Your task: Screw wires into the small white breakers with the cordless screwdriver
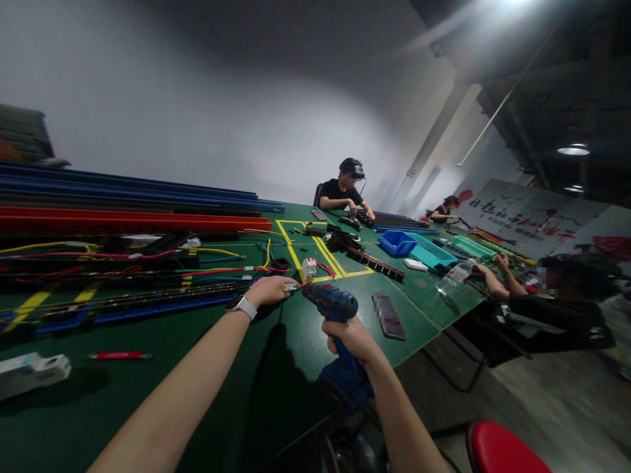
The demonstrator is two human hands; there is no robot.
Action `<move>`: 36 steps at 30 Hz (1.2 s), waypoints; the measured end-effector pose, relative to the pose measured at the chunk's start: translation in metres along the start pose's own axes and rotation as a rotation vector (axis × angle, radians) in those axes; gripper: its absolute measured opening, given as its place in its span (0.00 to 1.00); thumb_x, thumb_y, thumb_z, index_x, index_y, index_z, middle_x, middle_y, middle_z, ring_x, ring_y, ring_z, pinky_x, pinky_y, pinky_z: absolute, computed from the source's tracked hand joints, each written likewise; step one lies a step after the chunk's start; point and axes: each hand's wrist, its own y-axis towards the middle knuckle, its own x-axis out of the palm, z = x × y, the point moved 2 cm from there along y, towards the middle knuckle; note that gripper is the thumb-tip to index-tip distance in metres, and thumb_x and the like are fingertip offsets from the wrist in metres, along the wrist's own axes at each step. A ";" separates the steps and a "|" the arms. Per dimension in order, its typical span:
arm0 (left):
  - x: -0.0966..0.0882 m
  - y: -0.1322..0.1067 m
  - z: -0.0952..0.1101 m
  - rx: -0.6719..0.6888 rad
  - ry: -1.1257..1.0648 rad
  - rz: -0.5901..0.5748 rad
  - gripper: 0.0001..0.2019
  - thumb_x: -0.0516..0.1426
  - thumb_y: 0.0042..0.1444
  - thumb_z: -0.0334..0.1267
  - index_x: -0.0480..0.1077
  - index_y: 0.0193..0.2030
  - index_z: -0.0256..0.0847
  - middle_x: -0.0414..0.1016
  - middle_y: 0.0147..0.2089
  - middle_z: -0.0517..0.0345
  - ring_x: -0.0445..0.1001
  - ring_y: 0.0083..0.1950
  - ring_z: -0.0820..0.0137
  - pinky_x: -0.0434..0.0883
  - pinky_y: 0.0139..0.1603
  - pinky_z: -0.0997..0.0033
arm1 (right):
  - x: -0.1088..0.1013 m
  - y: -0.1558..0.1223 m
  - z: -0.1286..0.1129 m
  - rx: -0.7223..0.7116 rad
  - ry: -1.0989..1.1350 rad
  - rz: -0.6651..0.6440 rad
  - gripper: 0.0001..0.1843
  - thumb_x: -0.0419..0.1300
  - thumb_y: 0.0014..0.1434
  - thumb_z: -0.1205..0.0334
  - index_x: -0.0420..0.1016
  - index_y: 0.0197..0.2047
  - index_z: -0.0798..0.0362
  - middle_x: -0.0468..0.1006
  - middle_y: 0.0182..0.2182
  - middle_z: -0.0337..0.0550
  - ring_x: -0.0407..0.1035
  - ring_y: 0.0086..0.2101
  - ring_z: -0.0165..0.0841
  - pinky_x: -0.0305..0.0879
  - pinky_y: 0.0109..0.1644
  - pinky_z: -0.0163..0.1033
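My right hand [352, 338] is wrapped round the grip of a blue cordless drill [330, 301], whose nose points left and away from me. Close to that nose, the fingers of my left hand [269, 291] are closed on a small white-and-orange part [290, 287]. Its exact kind is too small to make out, and I cannot tell whether the drill's tip touches it. Just beyond them a white circuit breaker [309, 268] with red marks stands on the green table [217, 387], beside short red wires [326, 268].
Blue and red rails [133, 220] and wired strips [162, 299] lie to the left. A white device [34, 376] and a red wire [121, 356] are nearer. On the right lie a phone [389, 316], blue bin [397, 243] and bottle [454, 277]. Several people sit around.
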 end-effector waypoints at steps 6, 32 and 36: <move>0.001 0.001 -0.001 -0.011 -0.006 -0.001 0.23 0.55 0.55 0.45 0.68 0.59 0.62 0.76 0.55 0.63 0.74 0.53 0.62 0.67 0.49 0.70 | 0.001 -0.001 -0.001 -0.008 0.005 -0.006 0.10 0.59 0.47 0.64 0.64 0.34 0.52 0.63 0.16 0.29 0.62 0.15 0.27 0.54 0.18 0.32; 0.001 0.001 -0.002 -0.005 -0.002 0.004 0.22 0.54 0.55 0.47 0.68 0.58 0.64 0.76 0.55 0.65 0.75 0.51 0.62 0.67 0.48 0.69 | -0.001 0.002 0.003 0.000 0.014 -0.024 0.08 0.59 0.47 0.65 0.65 0.32 0.53 0.64 0.15 0.30 0.63 0.15 0.28 0.54 0.18 0.32; 0.002 0.001 -0.003 -0.004 -0.001 0.007 0.22 0.55 0.55 0.47 0.68 0.58 0.63 0.76 0.54 0.65 0.75 0.51 0.63 0.66 0.48 0.69 | -0.001 0.002 0.003 -0.006 0.011 -0.031 0.08 0.59 0.47 0.65 0.64 0.33 0.52 0.63 0.16 0.30 0.63 0.15 0.27 0.55 0.19 0.32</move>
